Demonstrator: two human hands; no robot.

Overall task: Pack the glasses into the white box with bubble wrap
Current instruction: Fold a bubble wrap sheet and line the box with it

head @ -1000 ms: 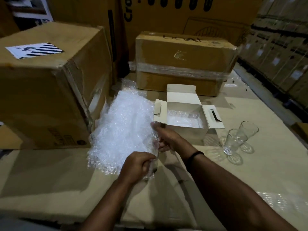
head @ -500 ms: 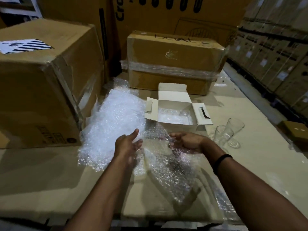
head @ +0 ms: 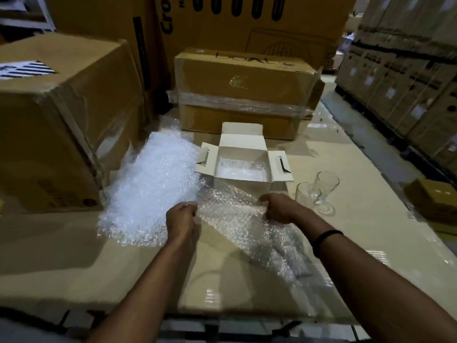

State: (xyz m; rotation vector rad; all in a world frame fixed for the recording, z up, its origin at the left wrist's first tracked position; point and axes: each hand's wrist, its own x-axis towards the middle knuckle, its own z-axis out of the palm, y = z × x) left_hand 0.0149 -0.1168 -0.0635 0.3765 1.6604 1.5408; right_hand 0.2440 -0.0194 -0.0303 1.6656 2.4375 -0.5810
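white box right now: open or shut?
Open. The white box has its lid flap standing up at the back, both side flaps folded outward, and its inside in view.

Warehouse: stacked cardboard cartons (head: 408, 78) all around.

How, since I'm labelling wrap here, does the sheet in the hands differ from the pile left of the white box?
The sheet is single, see-through, stretched between left hand and right hand; the pile is heaped, whitish, lying unheld. Both are bubble wrap.

Two glasses (head: 306, 197), one white box (head: 241, 154), one bubble-wrap sheet (head: 247, 219) and one bubble-wrap pile (head: 153, 189).
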